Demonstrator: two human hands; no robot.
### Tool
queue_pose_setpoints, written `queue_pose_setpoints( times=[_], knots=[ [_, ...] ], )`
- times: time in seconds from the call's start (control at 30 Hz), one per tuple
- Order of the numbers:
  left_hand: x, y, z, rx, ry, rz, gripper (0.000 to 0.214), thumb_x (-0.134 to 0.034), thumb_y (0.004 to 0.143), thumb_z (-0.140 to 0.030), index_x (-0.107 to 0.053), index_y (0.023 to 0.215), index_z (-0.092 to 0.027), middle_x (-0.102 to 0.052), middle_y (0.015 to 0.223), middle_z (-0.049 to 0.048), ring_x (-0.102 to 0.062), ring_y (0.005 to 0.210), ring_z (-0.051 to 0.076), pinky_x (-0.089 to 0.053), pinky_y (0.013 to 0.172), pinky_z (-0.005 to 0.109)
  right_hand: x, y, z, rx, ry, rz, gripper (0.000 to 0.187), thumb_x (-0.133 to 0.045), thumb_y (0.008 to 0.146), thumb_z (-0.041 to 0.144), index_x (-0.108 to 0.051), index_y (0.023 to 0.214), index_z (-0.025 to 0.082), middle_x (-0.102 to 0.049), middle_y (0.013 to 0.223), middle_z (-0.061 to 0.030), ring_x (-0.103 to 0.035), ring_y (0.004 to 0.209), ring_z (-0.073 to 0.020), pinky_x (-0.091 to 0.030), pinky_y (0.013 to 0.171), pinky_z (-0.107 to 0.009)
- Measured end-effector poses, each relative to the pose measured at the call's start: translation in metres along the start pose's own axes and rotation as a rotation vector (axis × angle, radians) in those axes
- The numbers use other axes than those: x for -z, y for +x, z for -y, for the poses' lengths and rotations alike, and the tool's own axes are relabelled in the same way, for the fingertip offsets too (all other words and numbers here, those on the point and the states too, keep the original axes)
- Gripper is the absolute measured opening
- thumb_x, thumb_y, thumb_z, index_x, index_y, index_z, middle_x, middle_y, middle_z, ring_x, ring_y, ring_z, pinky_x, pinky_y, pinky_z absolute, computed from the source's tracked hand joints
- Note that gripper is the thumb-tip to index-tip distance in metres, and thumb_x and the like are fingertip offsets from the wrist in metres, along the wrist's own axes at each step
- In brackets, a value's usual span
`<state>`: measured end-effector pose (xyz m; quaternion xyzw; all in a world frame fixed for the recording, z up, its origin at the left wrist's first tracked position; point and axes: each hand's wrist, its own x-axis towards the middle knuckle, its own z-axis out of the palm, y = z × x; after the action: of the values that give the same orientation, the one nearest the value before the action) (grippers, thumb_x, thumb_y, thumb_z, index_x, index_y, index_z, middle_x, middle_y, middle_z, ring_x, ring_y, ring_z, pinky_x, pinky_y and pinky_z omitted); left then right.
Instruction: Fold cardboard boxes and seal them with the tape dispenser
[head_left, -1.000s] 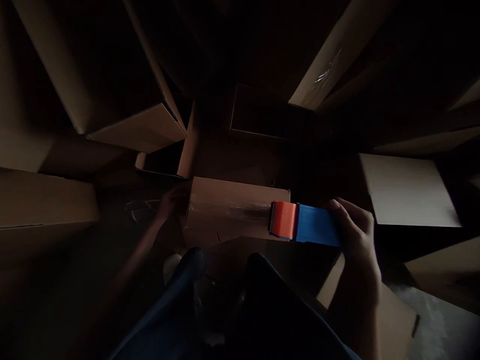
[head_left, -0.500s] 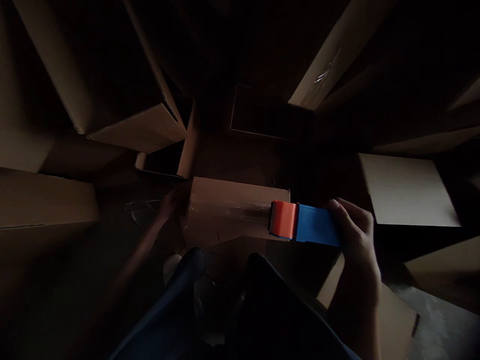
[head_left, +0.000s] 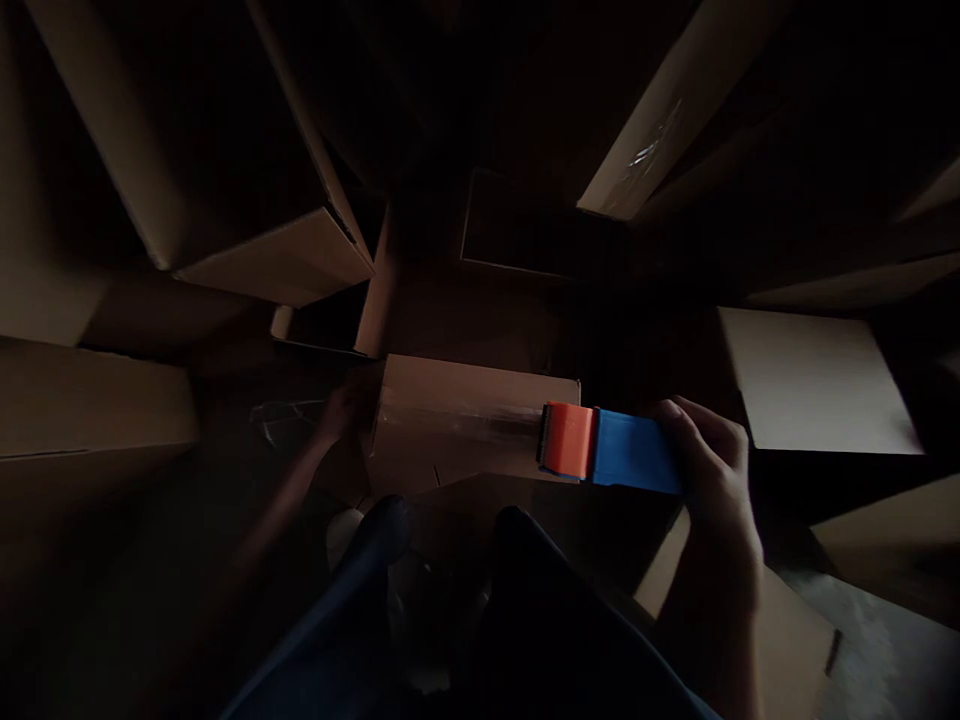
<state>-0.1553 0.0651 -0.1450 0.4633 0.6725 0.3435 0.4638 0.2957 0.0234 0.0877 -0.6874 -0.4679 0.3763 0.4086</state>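
A brown cardboard box [head_left: 442, 395] lies in front of my knees, with a shiny strip of clear tape [head_left: 457, 420] running along its top. My right hand [head_left: 716, 460] is closed on a blue and orange tape dispenser [head_left: 634, 450]. The dispenser's orange head, with its toothed edge, sits over the right end of the box top. At the box's left end is my left hand [head_left: 341, 410], dim in shadow. Its fingers are too dark to make out, so I cannot tell whether it grips or only touches the box.
Open cardboard boxes [head_left: 277, 255] stand at the upper left, and another carton [head_left: 97, 400] is at the left edge. A pale-topped box [head_left: 821, 380] stands on the right. Loose clear plastic [head_left: 289, 410] lies left of my left hand. My knees [head_left: 386, 525] are just below the box.
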Motion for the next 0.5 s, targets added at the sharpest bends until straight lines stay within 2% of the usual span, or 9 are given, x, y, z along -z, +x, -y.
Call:
queue_pose_setpoints(
  times=[0.13,0.23,0.37,0.5],
  knots=[
    [0.0004,0.0011,0.0027,-0.010,-0.007,-0.006,0.050,-0.067,0.074,-0.058,-0.077,0.097,-0.016,-0.080,0.110,0.0140,-0.071,0.110,0.035,-0.054,0.101,0.046,-0.0008,-0.0013,0.0031,-0.001,0.013,0.006,0.052,-0.076,0.081,0.055,-0.050,0.055,0.019,-0.031,0.055,0.0053,-0.026,0.050,-0.0070,-0.020,0.042,-0.022],
    [0.0004,0.0015,0.0042,-0.019,-0.015,0.000,0.048,-0.069,0.072,-0.055,-0.077,0.098,-0.016,-0.079,0.112,0.0145,-0.072,0.110,0.035,-0.054,0.102,0.048,-0.0016,-0.0011,0.0043,-0.016,0.016,-0.004,0.052,-0.079,0.078,0.054,-0.047,0.055,0.019,-0.031,0.055,0.0053,-0.025,0.050,-0.0071,-0.018,0.041,-0.022],
    [-0.0001,0.0015,0.0062,-0.021,-0.013,0.017,0.049,-0.074,0.067,-0.053,-0.076,0.099,-0.016,-0.080,0.106,0.0138,-0.074,0.102,0.033,-0.055,0.098,0.048,-0.0016,-0.0004,0.0038,-0.039,0.018,-0.028,0.057,-0.081,0.074,0.055,-0.041,0.053,0.020,-0.029,0.055,0.0056,-0.025,0.050,-0.0072,-0.018,0.041,-0.023],
    [-0.0002,0.0013,0.0062,-0.009,0.007,0.011,0.048,-0.076,0.064,-0.054,-0.076,0.094,-0.016,-0.081,0.097,0.0135,-0.075,0.095,0.034,-0.057,0.092,0.048,-0.0022,-0.0011,0.0056,-0.058,0.013,-0.043,0.059,-0.082,0.072,0.058,-0.042,0.053,0.020,-0.030,0.055,0.0057,-0.027,0.050,-0.0070,-0.019,0.041,-0.022]
  ],
)
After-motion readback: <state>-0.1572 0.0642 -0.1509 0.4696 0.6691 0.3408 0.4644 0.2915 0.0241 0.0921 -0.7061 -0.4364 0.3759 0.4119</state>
